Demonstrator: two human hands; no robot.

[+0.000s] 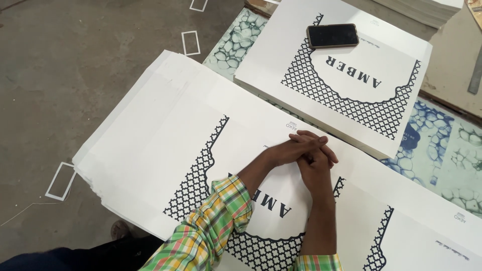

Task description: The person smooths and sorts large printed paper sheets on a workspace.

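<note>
My left hand [287, 149] and my right hand [317, 169] are clasped together, fingers folded over each other, holding nothing else. They rest on the top sheet of a wide stack of white printed sheets [160, 130] with a black lattice pattern and dark lettering. Both forearms lie on that sheet, in green, yellow and red plaid sleeves. A second stack of the same printed sheets [281, 55] lies just beyond my hands, slightly overlapping the near stack's far edge. A dark phone [332, 35] lies face up on it.
The table cover [442, 150] has a blue-green pebble print. Another pile of white sheets [422, 10] sits at the top right, with a metal ruler [476, 75] at the right edge. Left is concrete floor with white paper offcuts [191, 42]. A shoe [120, 230] shows below.
</note>
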